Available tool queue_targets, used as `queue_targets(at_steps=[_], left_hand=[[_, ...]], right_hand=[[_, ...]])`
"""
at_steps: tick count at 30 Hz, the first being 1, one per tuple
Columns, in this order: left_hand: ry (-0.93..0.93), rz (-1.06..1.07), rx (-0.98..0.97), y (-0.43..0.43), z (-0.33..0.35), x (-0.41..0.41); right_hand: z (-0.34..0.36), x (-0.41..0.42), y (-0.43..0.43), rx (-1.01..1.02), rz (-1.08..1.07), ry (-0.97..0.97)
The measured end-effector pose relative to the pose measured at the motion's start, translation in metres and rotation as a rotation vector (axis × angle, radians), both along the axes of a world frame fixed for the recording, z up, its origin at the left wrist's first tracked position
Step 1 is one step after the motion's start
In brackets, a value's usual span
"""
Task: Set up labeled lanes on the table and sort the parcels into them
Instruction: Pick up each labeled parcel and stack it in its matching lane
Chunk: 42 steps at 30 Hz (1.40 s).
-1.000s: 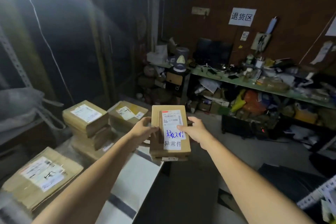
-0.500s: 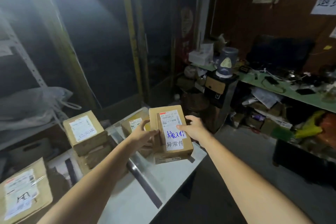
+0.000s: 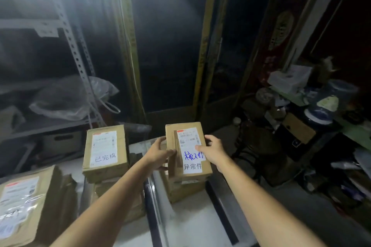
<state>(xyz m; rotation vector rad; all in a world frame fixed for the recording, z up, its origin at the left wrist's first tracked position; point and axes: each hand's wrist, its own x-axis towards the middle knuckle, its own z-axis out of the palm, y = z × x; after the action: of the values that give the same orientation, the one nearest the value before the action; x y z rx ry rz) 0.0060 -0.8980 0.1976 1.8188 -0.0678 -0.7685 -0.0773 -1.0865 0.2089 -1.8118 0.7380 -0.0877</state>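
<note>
Both hands hold 1 small cardboard parcel (image 3: 187, 150) over the far part of the white table (image 3: 188, 226). The left hand (image 3: 159, 154) grips its left side, thumb lying on the top face and fingers curled round the edge. The right hand (image 3: 212, 151) grips the right side, thumb pressed on the white shipping label and fingers wrapped over the far edge. The label carries blue handwriting and the printed characters 异常件. The parcel lies flat, directly above a second brown box (image 3: 184, 189) that stands on the table; whether the 2 touch cannot be told. Both sit between 2 dark tape strips, the left strip (image 3: 151, 206) and the right strip (image 3: 222, 210), which run from near to far across the tabletop. Left of the left strip stands a stack of boxes, its top box (image 3: 105, 152) labelled 已完成. At the near left lies a larger flat parcel (image 3: 24, 204) with a white label. Behind, on the far left, a perforated metal shelf rack (image 3: 74, 52) holds a clear plastic bag (image 3: 66, 98).
</note>
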Motion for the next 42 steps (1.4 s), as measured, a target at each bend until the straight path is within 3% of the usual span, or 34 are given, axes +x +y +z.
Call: queue_targets(at_steps=[14, 19, 21, 24, 26, 29, 31, 35, 42], left_hand=[[0.127, 0.214, 0.056, -0.029, -0.044, 0.034], [0.101, 0.257, 0.182, -0.041, -0.031, 0.026], [0.026, 0.261, 0.291, -0.045, -0.015, 0.021], [-0.14, 0.288, 0.463, -0.03, 0.017, 0.02], [-0.238, 0.308, 0.533, -0.009, 0.043, 0.012], [-0.312, 0.358, 0.606, 0.026, 0.085, 0.007], [-0.342, 0.541, 0.668, 0.106, 0.116, -0.042], [-0.357, 0.561, 0.744, 0.155, 0.14, -0.07], [-0.288, 0.921, 0.902, 0.381, 0.144, -0.234]], right_hand=[[-0.057, 0.101, -0.054, -0.012, 0.307, 0.265], [-0.053, 0.119, -0.063, -0.049, 0.456, 0.324], [-0.042, 0.126, -0.065, -0.15, 0.51, 0.285], [-0.009, 0.137, -0.061, -0.481, 0.626, 0.205], [0.019, 0.142, -0.046, -0.537, 0.696, 0.161], [0.059, 0.148, -0.014, -0.569, 0.787, 0.072], [0.095, 0.135, 0.075, -0.608, 0.968, -0.019], [0.117, 0.123, 0.125, -0.657, 1.099, -0.112], [0.132, 0.025, 0.383, -0.742, 1.449, -0.358]])
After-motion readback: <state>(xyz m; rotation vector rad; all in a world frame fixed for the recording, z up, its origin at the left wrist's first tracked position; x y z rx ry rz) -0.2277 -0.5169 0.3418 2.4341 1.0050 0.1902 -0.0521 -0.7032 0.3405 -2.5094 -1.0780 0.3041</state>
